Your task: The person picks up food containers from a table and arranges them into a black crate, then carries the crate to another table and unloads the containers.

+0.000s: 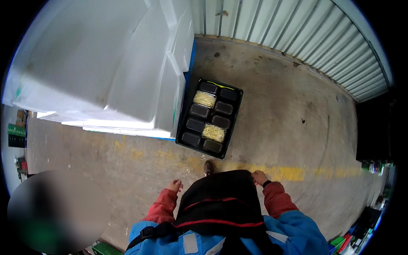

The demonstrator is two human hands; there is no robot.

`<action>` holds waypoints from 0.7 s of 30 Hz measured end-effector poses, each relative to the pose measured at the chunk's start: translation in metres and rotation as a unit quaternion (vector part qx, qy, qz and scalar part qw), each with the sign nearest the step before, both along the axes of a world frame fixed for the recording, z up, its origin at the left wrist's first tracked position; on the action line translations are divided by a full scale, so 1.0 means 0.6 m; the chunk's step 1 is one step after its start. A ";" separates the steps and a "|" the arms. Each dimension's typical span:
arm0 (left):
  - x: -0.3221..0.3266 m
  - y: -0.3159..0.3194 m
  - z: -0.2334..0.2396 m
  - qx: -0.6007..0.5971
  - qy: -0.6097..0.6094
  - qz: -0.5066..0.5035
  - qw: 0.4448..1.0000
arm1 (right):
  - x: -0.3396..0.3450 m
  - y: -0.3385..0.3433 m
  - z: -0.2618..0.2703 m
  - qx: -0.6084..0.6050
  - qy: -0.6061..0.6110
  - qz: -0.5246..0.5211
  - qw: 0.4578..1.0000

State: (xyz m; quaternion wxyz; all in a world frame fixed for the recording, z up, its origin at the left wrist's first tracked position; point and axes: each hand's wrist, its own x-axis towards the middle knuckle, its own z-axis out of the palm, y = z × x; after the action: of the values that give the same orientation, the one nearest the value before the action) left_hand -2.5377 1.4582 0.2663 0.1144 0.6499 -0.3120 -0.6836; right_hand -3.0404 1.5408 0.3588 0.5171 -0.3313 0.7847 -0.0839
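Note:
My left hand (175, 185) hangs beside the black front-worn bag or apron (220, 197), its fingers curled and nothing visible in them. On the other side, my right hand (259, 177) is at the edge of that black item; whether it grips it I cannot tell. Ahead of my brown shoe (208, 167) a black plastic crate (233, 124) stands on the concrete floor. In it sit two rows of packs: several look black on top, while a far pack (205, 99) and a near pack (214, 132) show pale yellow strands, perhaps sprouts or noodles.
Stacked white foam boxes (140, 76) on a blue pallet (190, 60) rise left of the crate. A corrugated metal wall (255, 22) closes the far side. Worn yellow paint (287, 173) crosses the floor. A green crate (106, 248) shows at lower left, beside a blurred patch.

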 end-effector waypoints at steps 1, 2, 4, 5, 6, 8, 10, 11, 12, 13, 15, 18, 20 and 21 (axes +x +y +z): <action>-0.030 -0.036 0.008 -0.015 0.008 0.051 0.999 | -0.008 -0.071 0.030 -0.008 0.006 -0.008 1.000; -0.043 -0.073 -0.015 -0.016 0.016 0.062 0.998 | -0.032 -0.135 0.031 -0.009 0.011 0.025 1.000; -0.076 -0.130 -0.058 0.001 0.008 0.101 0.995 | -0.106 -0.248 -0.034 -0.035 0.059 0.160 0.985; -0.097 -0.153 -0.068 0.020 -0.006 0.130 0.991 | -0.149 -0.303 -0.089 -0.059 0.101 0.264 0.957; -0.111 -0.157 -0.077 0.039 -0.025 0.171 0.984 | -0.165 -0.370 -0.112 -0.088 0.136 0.293 0.942; -0.153 -0.165 -0.091 0.081 -0.056 0.168 0.981 | -0.186 -0.517 -0.133 -0.109 0.198 0.369 0.902; -0.193 -0.169 -0.112 0.106 -0.063 0.160 0.980 | -0.209 -0.647 -0.163 -0.085 0.232 0.417 0.874; -0.214 -0.162 -0.137 0.116 -0.073 0.182 0.974 | -0.227 -0.710 -0.191 -0.060 0.225 0.392 0.890; -0.238 -0.146 -0.170 0.125 -0.083 0.210 0.966 | -0.236 -0.780 -0.226 -0.049 0.220 0.368 0.902; -0.261 -0.140 -0.207 0.139 -0.089 0.231 0.959 | -0.238 -0.844 -0.259 -0.044 0.224 0.365 0.903; -0.310 -0.135 -0.265 0.158 -0.114 0.241 0.951 | -0.220 -0.951 -0.265 -0.106 0.304 0.436 0.840; -0.377 -0.185 -0.295 0.161 -0.130 0.312 0.927 | -0.211 -1.060 -0.304 -0.103 0.345 0.437 0.824; -0.405 -0.233 -0.300 0.153 -0.151 0.361 0.907 | -0.190 -1.098 -0.320 -0.086 0.376 0.431 0.815; -0.418 -0.260 -0.305 0.147 -0.161 0.383 0.898 | -0.189 -1.108 -0.343 -0.079 0.362 0.419 0.829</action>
State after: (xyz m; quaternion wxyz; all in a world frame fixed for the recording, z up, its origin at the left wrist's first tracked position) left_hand -2.7885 1.3021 0.0834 0.2183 0.8299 0.0509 -0.5110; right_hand -3.1539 0.8757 0.1528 0.1538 -0.6748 0.6921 0.2049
